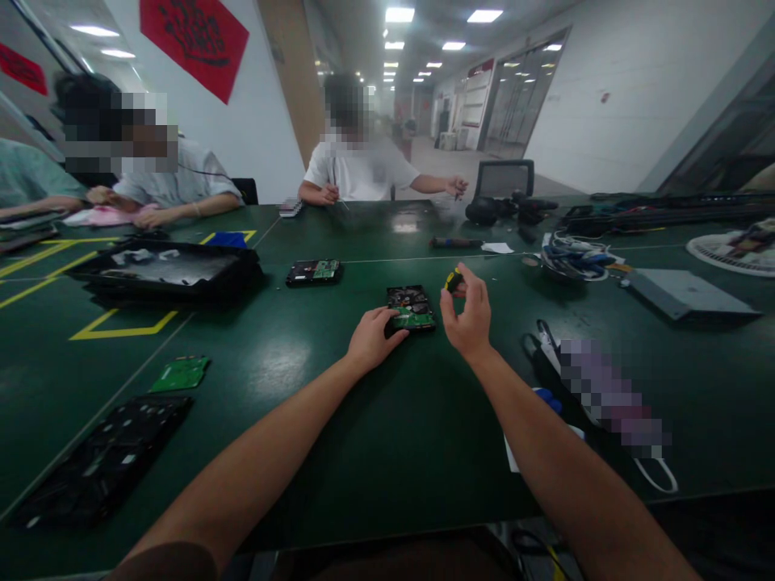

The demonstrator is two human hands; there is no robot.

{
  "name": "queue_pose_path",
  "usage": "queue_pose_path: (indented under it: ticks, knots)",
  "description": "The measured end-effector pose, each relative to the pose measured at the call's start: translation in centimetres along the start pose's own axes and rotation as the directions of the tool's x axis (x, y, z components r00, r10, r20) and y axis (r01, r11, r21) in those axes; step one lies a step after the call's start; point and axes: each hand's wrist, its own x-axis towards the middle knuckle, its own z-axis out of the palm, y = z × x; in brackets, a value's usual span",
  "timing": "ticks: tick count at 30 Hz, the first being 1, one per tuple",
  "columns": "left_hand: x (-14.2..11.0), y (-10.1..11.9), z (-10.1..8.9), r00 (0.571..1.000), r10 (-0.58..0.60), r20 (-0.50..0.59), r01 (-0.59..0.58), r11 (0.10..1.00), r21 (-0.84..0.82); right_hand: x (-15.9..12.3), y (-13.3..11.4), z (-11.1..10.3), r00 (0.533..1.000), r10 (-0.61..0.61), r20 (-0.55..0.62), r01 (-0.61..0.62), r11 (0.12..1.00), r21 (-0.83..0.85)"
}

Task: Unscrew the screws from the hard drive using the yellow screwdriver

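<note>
A hard drive [412, 298] lies on the green table in front of me, its underside with a green circuit board facing up. My left hand [372, 340] grips the drive's near left edge, thumb and fingers closed on it. Just right of the drive, my right hand [469, 313] is raised above the table. Its fingers are pinched round the yellow and black handle of what looks like a small screwdriver [453, 280]; the shaft does not show. A second hard drive [313, 272] rests farther back to the left.
On the left are a black tray [242, 270], a loose green circuit board [180, 374] and a black panel [102, 460]. To the right are bundled cables [572, 257], a grey metal box [687, 292] and a strapped pouch [605, 387]. Co-workers sit across the table.
</note>
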Motion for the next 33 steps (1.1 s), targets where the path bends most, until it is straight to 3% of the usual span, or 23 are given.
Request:
queue_pose_path:
  ticks: [33]
  knots:
    - [-0.08,0.34,-0.27,1.0,-0.014,0.003,0.014,1.0,-0.012,-0.06,-0.19,0.04,1.0,0.009,0.008,-0.009,1.0,0.005]
